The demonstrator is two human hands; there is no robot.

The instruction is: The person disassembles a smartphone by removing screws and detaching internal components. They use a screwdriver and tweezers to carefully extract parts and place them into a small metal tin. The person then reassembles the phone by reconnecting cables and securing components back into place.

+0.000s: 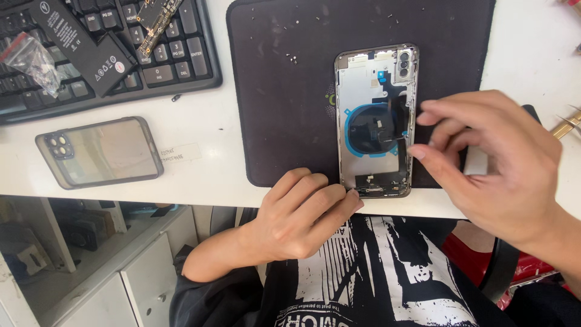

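Observation:
An opened phone housing [375, 118], silver inside with a blue ring coil and black flex parts, lies on a dark work mat [284, 91]. My left hand [299, 215] rests at the mat's near edge, its fingertips pressing the housing's lower left corner. My right hand [493, 163] hovers over the housing's right side, thumb and forefinger pinched near the black flex at the frame edge; whether they hold anything I cannot tell.
A black keyboard [175, 60] at the back left carries a black phone battery [82, 42], a small circuit board [158, 18] and a plastic bag [30, 57]. A clear phone case [100, 151] lies left. Tiny screws [292, 58] dot the mat. Tweezers [566, 126] lie far right.

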